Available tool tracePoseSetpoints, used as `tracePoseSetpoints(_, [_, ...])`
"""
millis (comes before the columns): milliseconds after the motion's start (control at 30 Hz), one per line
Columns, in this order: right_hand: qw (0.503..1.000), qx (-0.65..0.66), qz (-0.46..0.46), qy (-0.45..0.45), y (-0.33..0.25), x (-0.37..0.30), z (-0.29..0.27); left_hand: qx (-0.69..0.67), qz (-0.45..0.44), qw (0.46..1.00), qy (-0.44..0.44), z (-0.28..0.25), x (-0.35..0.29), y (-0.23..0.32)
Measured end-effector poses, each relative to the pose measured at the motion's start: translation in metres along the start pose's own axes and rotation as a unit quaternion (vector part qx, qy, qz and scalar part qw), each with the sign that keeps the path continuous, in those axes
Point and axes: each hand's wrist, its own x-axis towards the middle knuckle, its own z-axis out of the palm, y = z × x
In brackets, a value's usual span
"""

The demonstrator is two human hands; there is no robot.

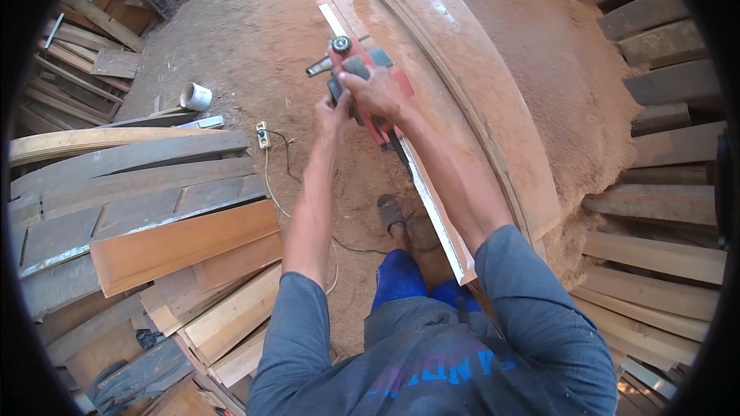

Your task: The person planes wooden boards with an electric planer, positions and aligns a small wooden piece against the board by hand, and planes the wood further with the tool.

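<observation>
A red and grey electric planer (pixel 395 81) with a black front knob rests on the narrow, white-edged wooden board (pixel 437 216) along the workbench's left side. My right hand (pixel 375 94) is wrapped over the planer's body and grips it from above. At the planer's left side, my left hand (pixel 331 115) is closed against its dark part; the fingertips are partly hidden. A black power cord (pixel 404 156) runs back from the planer beside the board. Under the tool, the board's surface is hidden.
The wide, dusty workbench top (pixel 501 146) carries a long wooden strip (pixel 455 81). A socket block (pixel 264 135) with cables lies on the floor, near a white bucket (pixel 196 97). Stacked planks (pixel 185 243) fill the left; more timber (pixel 655 204) lines the right.
</observation>
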Motion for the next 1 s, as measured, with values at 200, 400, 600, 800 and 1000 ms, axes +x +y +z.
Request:
tracePoseSetpoints(200, [0.998,-0.003,0.001,0.058,0.015,-0.028,-0.005,-0.055,0.047,0.997,0.017,0.026,-0.035,-0.006])
tracePoseSetpoints(400, [0.998,-0.005,0.054,0.021,0.051,-0.152,-0.016,0.039,-0.003,0.999,-0.012,0.055,-0.162,-0.025])
tracePoseSetpoints(600, [0.995,0.026,0.093,-0.006,0.114,-0.348,-0.017,0.13,0.014,0.991,-0.02,0.088,-0.36,-0.096])
tracePoseSetpoints(800, [0.988,0.045,0.15,-0.005,0.155,-0.523,-0.022,0.168,-0.106,0.978,-0.06,0.124,-0.524,-0.094])
tracePoseSetpoints(1000, [0.996,0.062,0.069,0.007,0.138,-0.385,-0.016,0.023,-0.061,0.997,-0.033,0.111,-0.395,-0.081])
